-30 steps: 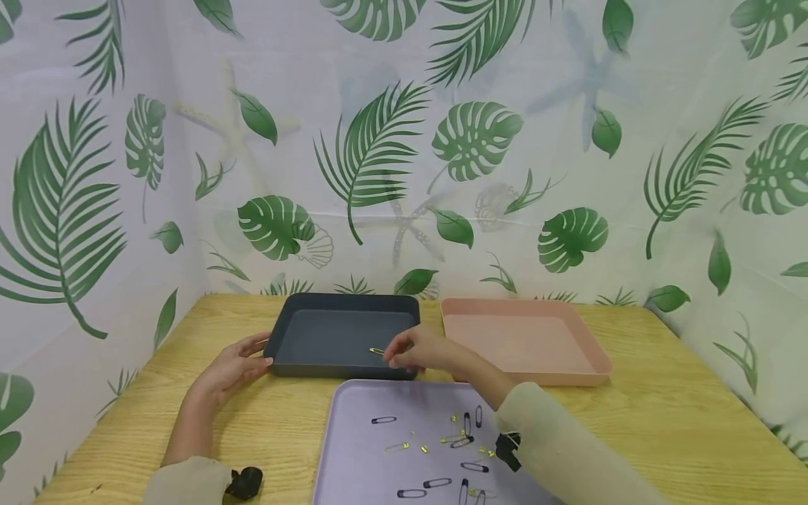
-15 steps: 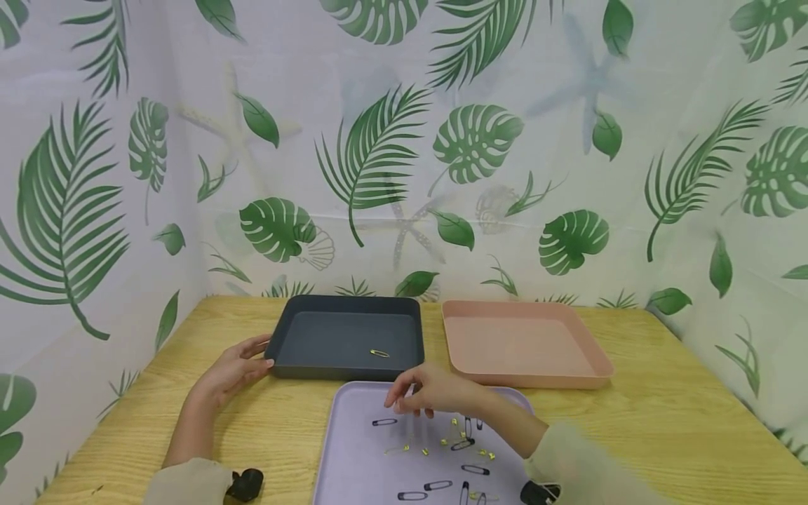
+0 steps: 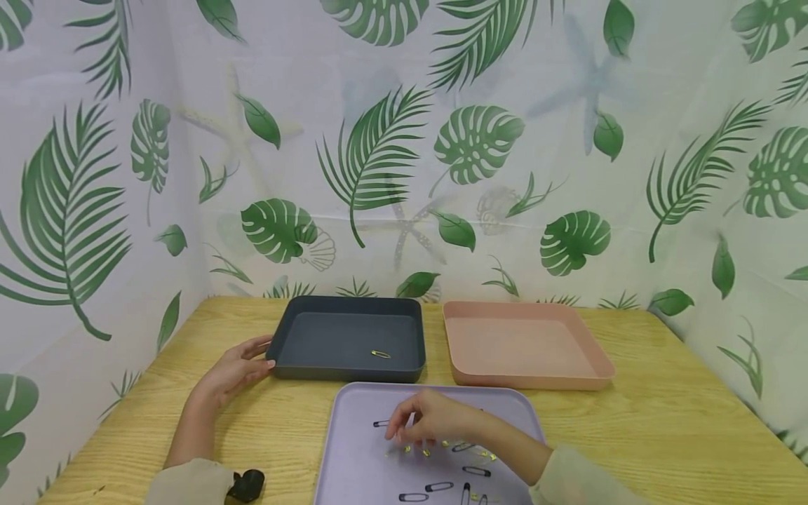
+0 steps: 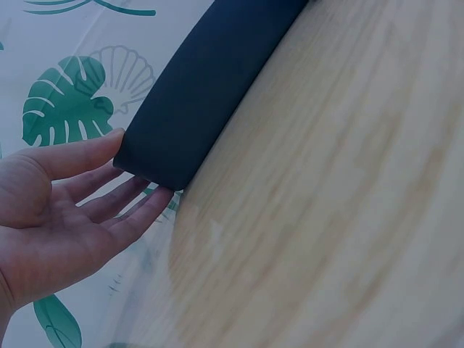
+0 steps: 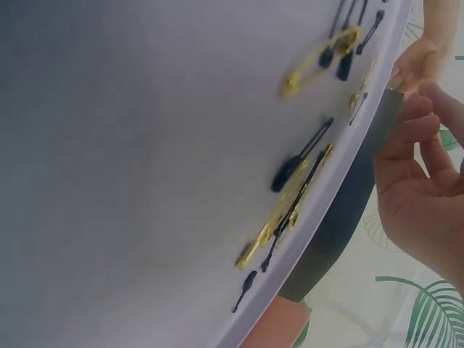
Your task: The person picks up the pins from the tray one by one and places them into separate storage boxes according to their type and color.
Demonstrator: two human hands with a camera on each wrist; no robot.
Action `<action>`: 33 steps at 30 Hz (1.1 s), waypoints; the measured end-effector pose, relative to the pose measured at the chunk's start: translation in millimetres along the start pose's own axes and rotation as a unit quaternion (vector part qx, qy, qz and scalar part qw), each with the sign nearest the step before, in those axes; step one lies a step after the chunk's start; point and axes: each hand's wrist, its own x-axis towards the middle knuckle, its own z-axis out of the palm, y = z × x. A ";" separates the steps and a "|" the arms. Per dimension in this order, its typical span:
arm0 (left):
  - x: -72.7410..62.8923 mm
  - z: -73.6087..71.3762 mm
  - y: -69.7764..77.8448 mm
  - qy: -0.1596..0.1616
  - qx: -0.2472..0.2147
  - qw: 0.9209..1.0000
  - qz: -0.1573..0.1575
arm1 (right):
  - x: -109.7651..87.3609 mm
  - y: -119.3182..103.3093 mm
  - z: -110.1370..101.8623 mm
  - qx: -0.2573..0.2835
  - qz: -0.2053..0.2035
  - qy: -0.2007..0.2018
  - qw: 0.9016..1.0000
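My left hand rests at the left end of the dark blue-grey tray, its fingers nearly straight. In the left wrist view the thumb touches the tray's edge and the other fingers spread by its corner. One gold safety pin lies inside that tray. Over the lavender tray my right hand reaches down with loosely bent fingers and nothing between them. Black safety pins and gold safety pins are scattered beneath and around it; the hand hides some of them.
A pink tray stands at the back right, beside the dark one. The lavender tray lies in front of both on a wooden table. Leaf-printed cloth hangs behind and at the sides.
My right hand has let go of the gold safety pin in the dark tray and come back towards me, over the lavender tray. The left hand has stayed in place.
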 end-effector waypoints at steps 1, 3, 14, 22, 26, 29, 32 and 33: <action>-0.1 0.1 0.0 0.000 -0.001 1.000 0.000 | 0.0 0.9 0.2 0.001 0.000 -0.002 1.000; 0.0 -0.1 -0.1 0.001 -0.001 1.000 0.001 | 0.6 2.6 0.6 0.004 -0.002 -0.003 1.000; 0.6 -0.6 -1.5 0.003 -0.004 1.000 -0.001 | 2.5 7.0 8.1 -0.069 -0.002 0.019 0.997; 0.9 -0.6 -0.5 0.003 -0.008 1.000 -0.001 | 3.3 11.8 7.4 -0.097 -0.008 0.022 0.995; 0.1 0.2 0.9 0.001 -0.008 1.000 -0.001 | 3.7 11.3 8.0 -0.114 -0.015 0.023 0.993; -0.7 0.8 1.6 0.001 -0.007 1.000 -0.001 | 4.1 10.3 8.5 -0.122 -0.022 0.023 0.992; -0.8 1.0 1.2 0.000 -0.006 1.000 -0.001 | 4.8 10.7 9.0 -0.125 -0.022 0.026 0.992; -0.7 1.0 0.9 0.001 -0.005 1.000 -0.001 | 5.2 11.1 9.3 -0.125 -0.023 0.027 0.992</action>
